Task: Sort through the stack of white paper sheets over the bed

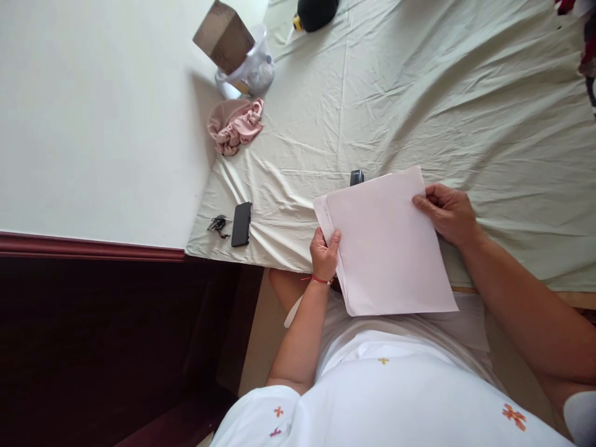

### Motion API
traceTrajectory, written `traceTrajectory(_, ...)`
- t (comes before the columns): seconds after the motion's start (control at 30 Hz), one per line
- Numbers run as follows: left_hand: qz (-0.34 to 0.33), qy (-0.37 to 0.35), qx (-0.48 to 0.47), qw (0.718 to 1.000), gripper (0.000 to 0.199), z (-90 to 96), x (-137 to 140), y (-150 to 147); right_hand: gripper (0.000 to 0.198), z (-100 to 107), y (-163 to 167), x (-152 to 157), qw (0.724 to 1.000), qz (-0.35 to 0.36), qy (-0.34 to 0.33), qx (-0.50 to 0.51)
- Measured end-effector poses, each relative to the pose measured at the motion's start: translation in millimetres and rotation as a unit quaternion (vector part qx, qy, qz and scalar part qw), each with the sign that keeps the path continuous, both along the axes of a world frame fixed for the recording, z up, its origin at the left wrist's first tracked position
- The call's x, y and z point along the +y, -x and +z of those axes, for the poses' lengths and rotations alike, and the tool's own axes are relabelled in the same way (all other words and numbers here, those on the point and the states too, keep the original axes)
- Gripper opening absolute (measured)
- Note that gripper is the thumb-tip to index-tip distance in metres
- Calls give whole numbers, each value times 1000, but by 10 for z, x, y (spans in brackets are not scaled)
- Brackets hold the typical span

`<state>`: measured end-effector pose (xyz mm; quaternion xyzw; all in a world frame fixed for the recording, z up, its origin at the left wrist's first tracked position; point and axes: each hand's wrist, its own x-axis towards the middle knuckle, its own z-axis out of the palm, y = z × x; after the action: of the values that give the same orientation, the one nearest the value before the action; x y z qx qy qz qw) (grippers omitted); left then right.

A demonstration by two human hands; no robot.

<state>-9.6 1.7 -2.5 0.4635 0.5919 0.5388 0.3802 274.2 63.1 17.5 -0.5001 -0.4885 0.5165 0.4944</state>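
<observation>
Sheets of paper (386, 248): held above the bed's (465, 93) near edge, left hand (325, 251) pinching one side, right hand (447, 214) gripping the far corner, keeping the stack flat. Phone (241, 223) and keys (218, 224): near left corner. Pink cloth (235, 127): left edge.

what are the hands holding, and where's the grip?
Both hands hold one stack of white paper. The left hand pinches its left edge near the top corner; the right hand grips the upper right corner.
</observation>
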Motion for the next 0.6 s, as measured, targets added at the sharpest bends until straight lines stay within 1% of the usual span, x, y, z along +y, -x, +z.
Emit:
traceTrajectory(0.1,2,-2,5,1000,34,1,0,-2,26,8,10,-10,1000,-9,-12,-24)
traceTrajectory(0.17,5,-4,3,1000,34,0,2,-6,24,3,11,-14,996,-37,-30,-72)
traceTrajectory(0.3,12,-8,-4,1000,35,2,7,-17,21,-56,-21,3,971,-102,-66,-208)
traceTrajectory(0.37,14,-6,-7,1000,36,3,9,-23,25,-100,-43,24,961,-113,-74,-241)
traceTrajectory(0.47,16,-4,-9,1000,38,-2,11,-22,32,-155,-62,59,959,-117,-75,-249)
traceTrajectory(0.6,18,0,-4,1000,39,-20,14,-7,38,-173,-69,87,971,-108,-52,-208)
